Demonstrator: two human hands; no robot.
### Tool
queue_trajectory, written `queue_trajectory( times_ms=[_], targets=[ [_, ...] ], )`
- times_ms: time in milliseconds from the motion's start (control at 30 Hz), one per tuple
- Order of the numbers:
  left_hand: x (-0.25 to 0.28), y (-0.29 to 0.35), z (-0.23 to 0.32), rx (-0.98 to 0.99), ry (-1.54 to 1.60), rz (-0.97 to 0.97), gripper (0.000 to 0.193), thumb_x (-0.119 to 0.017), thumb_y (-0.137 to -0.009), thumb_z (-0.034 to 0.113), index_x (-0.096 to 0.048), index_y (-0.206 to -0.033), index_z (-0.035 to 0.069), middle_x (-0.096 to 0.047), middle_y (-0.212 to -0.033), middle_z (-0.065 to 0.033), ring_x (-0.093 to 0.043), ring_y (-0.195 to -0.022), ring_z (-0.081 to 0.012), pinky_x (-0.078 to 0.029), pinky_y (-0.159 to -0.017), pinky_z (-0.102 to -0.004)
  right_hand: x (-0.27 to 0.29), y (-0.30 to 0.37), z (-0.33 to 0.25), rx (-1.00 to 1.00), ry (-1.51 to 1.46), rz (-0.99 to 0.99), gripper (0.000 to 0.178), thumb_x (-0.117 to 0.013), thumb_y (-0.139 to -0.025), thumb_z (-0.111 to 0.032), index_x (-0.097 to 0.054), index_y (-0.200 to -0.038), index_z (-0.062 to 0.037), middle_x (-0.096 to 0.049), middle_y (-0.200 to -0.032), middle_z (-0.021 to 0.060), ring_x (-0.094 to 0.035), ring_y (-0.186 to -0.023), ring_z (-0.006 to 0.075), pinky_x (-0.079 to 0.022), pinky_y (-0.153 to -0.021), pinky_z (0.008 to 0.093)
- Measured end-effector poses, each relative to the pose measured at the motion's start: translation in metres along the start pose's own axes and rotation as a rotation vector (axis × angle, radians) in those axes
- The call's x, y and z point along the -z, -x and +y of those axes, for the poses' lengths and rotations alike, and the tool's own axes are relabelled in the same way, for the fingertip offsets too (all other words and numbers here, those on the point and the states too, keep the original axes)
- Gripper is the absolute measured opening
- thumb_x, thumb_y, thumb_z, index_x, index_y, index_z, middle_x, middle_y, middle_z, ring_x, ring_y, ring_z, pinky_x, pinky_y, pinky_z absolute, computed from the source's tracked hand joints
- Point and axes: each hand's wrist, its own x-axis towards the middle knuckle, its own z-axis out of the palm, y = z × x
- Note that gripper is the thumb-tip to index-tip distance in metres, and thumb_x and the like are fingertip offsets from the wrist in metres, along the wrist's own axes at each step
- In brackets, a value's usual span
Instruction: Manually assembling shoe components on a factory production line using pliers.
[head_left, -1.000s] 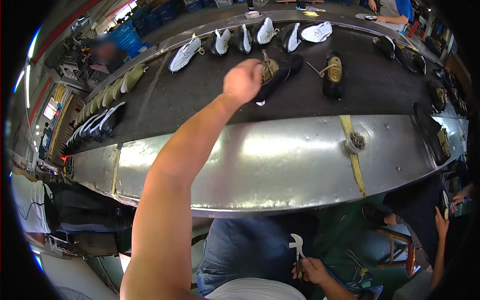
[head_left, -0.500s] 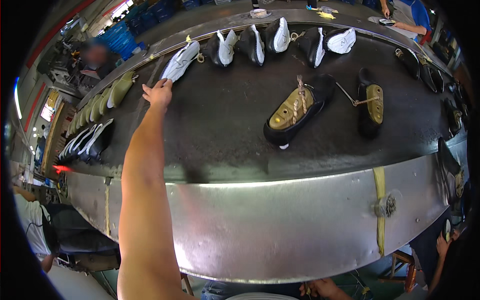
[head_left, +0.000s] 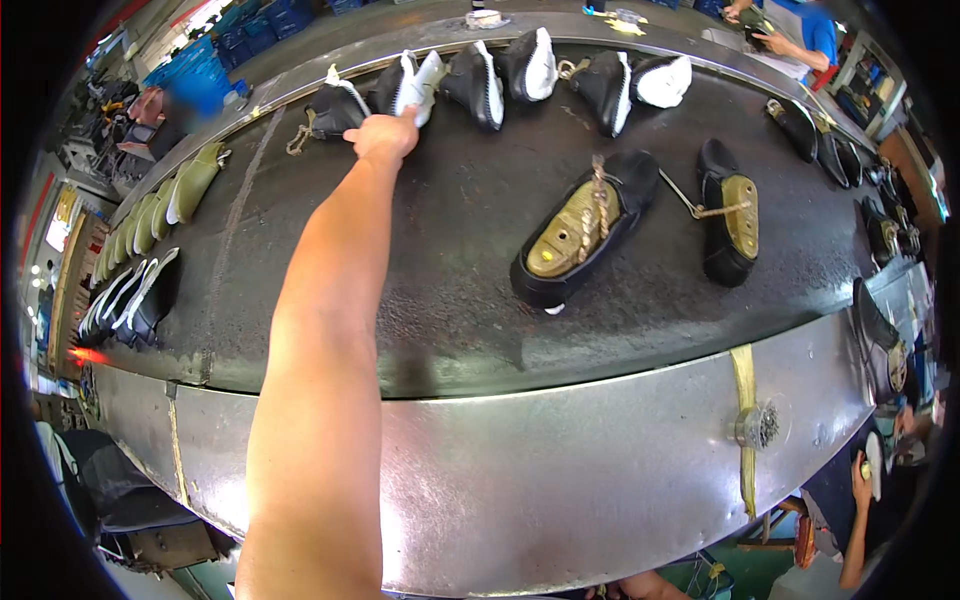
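Note:
My left hand (head_left: 385, 138) reaches far across the dark belt. Its fingers are closed on the near tip of a black and white shoe upper (head_left: 421, 88), the second from the left in the far row. To its left lies another shoe upper (head_left: 335, 108), black with a white edge and a loose rope. More black and white uppers (head_left: 472, 85) stand in line to the right. My right hand (head_left: 648, 588) barely shows at the bottom edge. Its fingers are mostly cut off, so what it holds is hidden.
Two black shoes (head_left: 545, 290) on olive lasts with ropes lie mid-belt. Olive pieces (head_left: 195, 185) and white-edged uppers (head_left: 150, 298) line the left. A metal ledge (head_left: 560, 460) runs along the front, bearing a round tub of small metal bits (head_left: 765, 427). Co-workers' hands (head_left: 780, 45) show at far right.
My left hand has left the leftmost upper and moved right to the second one. The leftmost upper now shows its black side instead of its white face. The view has shifted slightly.

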Motion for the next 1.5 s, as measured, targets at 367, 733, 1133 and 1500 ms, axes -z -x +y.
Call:
queue_trajectory(
  times_ms=[367, 733, 1133, 1500],
  targets=[
    [0.190, 0.181, -0.180, -0.291, 0.053, -0.152, 0.053, -0.074, -0.086, 0.044, -0.069, -0.096, -0.008, -0.067, -0.080, -0.0129, -0.059, -0.077, -0.0161, -0.048, -0.072, -0.0360, -0.007, 0.024, 0.071, -0.022, -0.035, -0.160, 0.057, -0.027, -0.109, -0.039, -0.055, -0.117, 0.0094, -0.071, -0.097, 0.0216, -0.074, -0.081, 0.0294, -0.048, -0.047, 0.0248],
    [0.357, 0.448, -0.357, -0.418, 0.002, -0.222, 0.060, -0.077, -0.083, 0.023, -0.055, -0.129, -0.009, -0.045, -0.143, -0.0297, -0.048, -0.132, -0.0353, -0.038, -0.110, -0.0404, -0.037, 0.079, 0.149, 0.004, 0.071, -0.134, 0.053, -0.028, -0.109, -0.037, -0.056, -0.115, 0.0070, -0.071, -0.096, 0.0192, -0.074, -0.079, 0.0269, -0.046, -0.047, 0.0242],
    [0.277, 0.402, -0.199, -0.323, -0.654, -0.205, 0.120, -0.082, -0.064, 0.064, -0.032, -0.147, -0.007, -0.045, -0.147, -0.0264, -0.049, -0.134, -0.0398, -0.041, -0.110, -0.0467, -0.051, 0.093, 0.184, 0.203, 0.059, 0.002, 0.056, -0.030, -0.107, -0.046, -0.058, -0.109, 0.0027, -0.071, -0.089, 0.0160, -0.072, -0.072, 0.0253, -0.044, -0.044, 0.0262],
    [0.277, 0.325, -0.205, -0.404, -0.457, -0.322, 0.085, -0.082, -0.072, 0.038, -0.048, -0.140, -0.001, -0.061, -0.131, -0.0233, -0.063, -0.117, -0.0326, -0.049, -0.097, -0.0372, -0.043, 0.081, 0.187, 0.197, -0.034, -0.086, 0.060, -0.033, -0.106, -0.050, -0.057, -0.109, 0.0045, -0.070, -0.088, 0.0173, -0.073, -0.073, 0.0275, -0.045, -0.043, 0.0267]
  ],
)
